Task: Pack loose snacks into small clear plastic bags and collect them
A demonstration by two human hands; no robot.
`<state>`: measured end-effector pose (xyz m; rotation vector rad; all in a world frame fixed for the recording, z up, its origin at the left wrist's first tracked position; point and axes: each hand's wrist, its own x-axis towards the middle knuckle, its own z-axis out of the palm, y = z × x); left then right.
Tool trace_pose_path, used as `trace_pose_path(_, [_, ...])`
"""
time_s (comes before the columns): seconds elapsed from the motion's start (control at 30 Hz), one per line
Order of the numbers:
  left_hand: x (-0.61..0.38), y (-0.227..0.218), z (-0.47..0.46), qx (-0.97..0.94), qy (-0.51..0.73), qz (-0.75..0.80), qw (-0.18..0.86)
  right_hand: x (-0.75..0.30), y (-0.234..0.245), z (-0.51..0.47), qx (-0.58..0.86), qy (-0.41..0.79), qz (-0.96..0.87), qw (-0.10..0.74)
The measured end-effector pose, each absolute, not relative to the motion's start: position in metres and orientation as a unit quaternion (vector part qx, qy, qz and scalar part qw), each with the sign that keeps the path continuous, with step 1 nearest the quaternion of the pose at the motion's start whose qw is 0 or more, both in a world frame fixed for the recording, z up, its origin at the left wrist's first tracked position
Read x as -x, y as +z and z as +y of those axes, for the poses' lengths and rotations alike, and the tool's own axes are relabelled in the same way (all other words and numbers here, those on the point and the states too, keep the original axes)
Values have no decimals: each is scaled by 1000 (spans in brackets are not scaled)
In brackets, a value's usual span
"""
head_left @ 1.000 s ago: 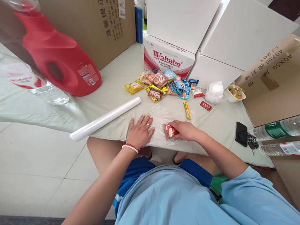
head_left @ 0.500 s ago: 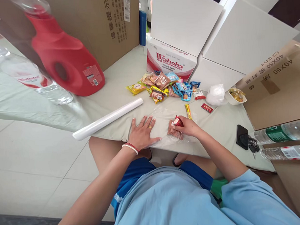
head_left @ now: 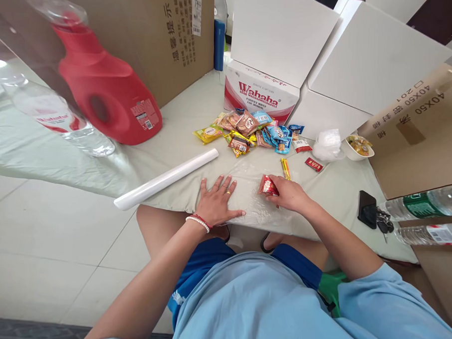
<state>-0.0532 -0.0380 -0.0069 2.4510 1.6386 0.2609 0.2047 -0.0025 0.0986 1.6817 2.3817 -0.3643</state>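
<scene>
The left hand (head_left: pixel 217 205) lies flat with fingers spread, gripping nothing and pressing a thin clear film (head_left: pixel 251 204) onto the cloth-covered table (head_left: pixel 333 194) near its edge. Just beside it, the right hand (head_left: pixel 290 195) has its fingers closed on a small red snack packet (head_left: pixel 267 185), glossy and crinkly, resting on the film. The film looks slippery. If the palm eased, it could bunch or slide off the edge. Beyond lie a smooth white roll (head_left: pixel 166 179), a heap of shiny wrappers (head_left: pixel 250 133) and a rounded red plastic jug (head_left: pixel 105 94).

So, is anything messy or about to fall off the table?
The white roll pokes past the table's near edge, so it might roll off. The snacks sit in a loose heap. The right hand just holds a red packet. Nothing looks spilled.
</scene>
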Motion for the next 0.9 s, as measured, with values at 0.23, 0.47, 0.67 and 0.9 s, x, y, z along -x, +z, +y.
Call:
trace_pose_path(0.23, [53, -4, -38, -824, 93, 552, 87, -178, 85, -4, -534, -135, 822, 145])
trace_pose_path(0.47, [56, -3, -39, -828, 98, 547, 72, -191, 83, -10, -532, -169, 823, 102])
trace_pose_path(0.67, [63, 1, -41, -817, 102, 564, 64, -191, 77, -13, -537, -159, 822, 102])
trace_pose_path(0.9, [66, 0, -47, -817, 63, 570, 58, -193, 73, -13, -542, -140, 822, 99])
